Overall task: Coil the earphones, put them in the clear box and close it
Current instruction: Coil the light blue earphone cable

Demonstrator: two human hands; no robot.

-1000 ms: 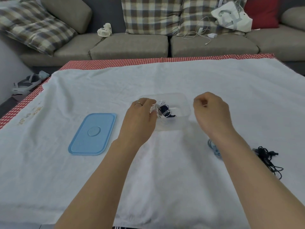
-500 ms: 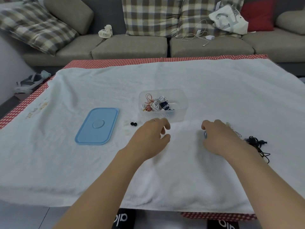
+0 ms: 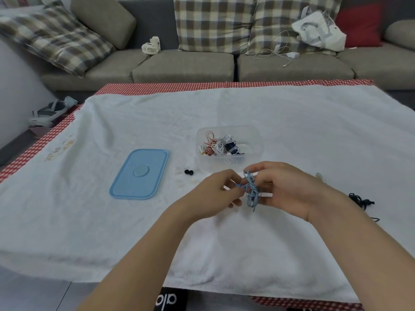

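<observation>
Your right hand [image 3: 289, 189] has lifted the blue earphones [image 3: 252, 190] off the tabletop [image 3: 292, 122] and both hands' fingers now pinch them at 6 o'clock of the box [image 3: 258, 140], left hand [image 3: 215, 194] joining, so coiling can begin.

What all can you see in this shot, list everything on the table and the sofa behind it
clear box: one, clear, mid-table, open, holding coiled red, white and dark blue earphones
lid: one, light blue, flat on the towel left of the box
ear tips: two, black, between lid and box
blue earphones: one, light blue, bunched between both hands
black earphones: one, black, loose at right
towel: one, white, over a red checked cloth
sofa: one, grey-brown, with plaid cushions, a small white fan, a white cable and charger, a white bag
left hand: pinching the blue cable
right hand: holding the bundle
</observation>
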